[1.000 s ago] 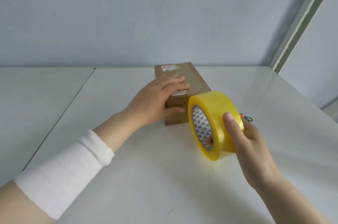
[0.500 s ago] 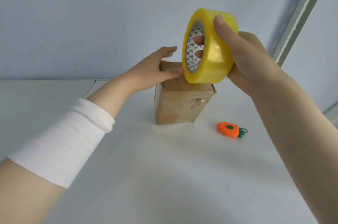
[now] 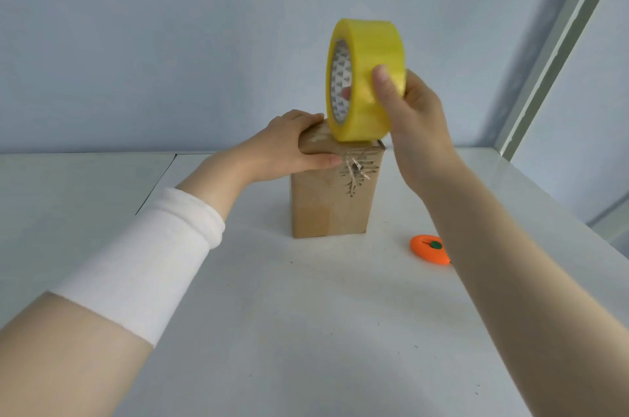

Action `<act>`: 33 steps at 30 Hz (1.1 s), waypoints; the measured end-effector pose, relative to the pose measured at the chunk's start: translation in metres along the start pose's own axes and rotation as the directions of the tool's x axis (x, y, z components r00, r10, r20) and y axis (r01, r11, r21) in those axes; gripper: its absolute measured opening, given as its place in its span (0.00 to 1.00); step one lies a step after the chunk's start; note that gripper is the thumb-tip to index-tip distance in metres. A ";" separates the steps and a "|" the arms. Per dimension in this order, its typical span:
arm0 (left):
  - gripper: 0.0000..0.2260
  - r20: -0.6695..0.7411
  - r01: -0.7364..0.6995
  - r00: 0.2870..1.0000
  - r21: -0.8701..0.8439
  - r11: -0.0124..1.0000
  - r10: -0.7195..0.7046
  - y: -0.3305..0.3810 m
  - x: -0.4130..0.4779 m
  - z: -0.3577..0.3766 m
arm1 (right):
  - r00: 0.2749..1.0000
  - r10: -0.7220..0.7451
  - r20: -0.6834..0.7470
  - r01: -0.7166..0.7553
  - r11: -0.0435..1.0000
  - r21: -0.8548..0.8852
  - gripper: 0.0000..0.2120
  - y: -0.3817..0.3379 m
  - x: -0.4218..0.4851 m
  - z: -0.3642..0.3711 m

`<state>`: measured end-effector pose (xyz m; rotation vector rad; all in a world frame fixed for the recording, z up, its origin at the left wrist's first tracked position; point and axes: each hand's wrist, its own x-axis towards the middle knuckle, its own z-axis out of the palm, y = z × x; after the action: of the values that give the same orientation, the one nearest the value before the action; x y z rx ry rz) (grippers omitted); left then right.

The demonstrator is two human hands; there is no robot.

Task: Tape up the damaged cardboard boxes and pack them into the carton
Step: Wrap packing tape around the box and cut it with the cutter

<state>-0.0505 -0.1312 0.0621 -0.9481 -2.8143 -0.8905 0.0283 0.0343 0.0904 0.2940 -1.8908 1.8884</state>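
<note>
1 cardboard box, stood upright on the table, was gripped at its top edge by the left hand. The tear on its upper front was seen uncovered. 1 tape roll, grasped by the right hand, was set against the box top. Taping was judged barely begun; packing remained; no carton was seen.

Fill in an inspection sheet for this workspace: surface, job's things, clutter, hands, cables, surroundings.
Surface: white table.
Job's things: cardboard box upright, torn hole high on its front; yellow tape roll above its top edge; no carton seen.
Clutter: orange carrot-shaped item lying right of the box.
Hands: left hand grips the box top; right hand holds the tape roll.
Cables: nothing seen.
Surroundings: pale blue wall; white frame at right.
</note>
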 end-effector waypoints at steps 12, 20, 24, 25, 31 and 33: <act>0.30 0.126 -0.049 0.992 0.269 0.962 0.016 0.022 0.007 -0.010 | 0.979 -0.023 0.203 0.040 0.996 -0.080 0.13 0.007 -0.033 -0.024; 0.25 -0.023 0.019 1.000 0.277 0.961 -0.014 0.016 0.010 -0.003 | 0.990 -0.130 -0.053 0.129 0.991 -0.026 0.09 -0.002 -0.057 -0.011; 0.33 0.021 0.019 0.999 0.269 0.963 -0.025 0.017 0.015 -0.003 | 0.993 -0.085 -0.078 0.083 0.996 -0.019 0.15 0.011 -0.099 -0.020; 0.36 0.021 0.002 1.000 0.296 0.955 -0.008 0.019 0.014 0.000 | 0.995 -0.054 -0.090 0.054 0.999 -0.004 0.16 0.017 -0.105 -0.023; 0.40 0.005 0.009 1.000 0.250 0.968 -0.011 0.022 0.009 0.004 | 1.000 0.007 -0.029 -0.008 0.999 -0.036 0.22 0.037 -0.107 -0.027; 0.39 0.018 0.013 1.000 0.251 0.968 -0.018 0.025 0.007 0.004 | 1.000 0.004 -0.017 -0.005 0.999 -0.045 0.25 0.042 -0.108 -0.026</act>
<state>-0.0410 -0.1094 0.0731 -0.9043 -2.8638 -0.5094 0.1084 0.0443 0.0034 0.2586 -1.9216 1.8428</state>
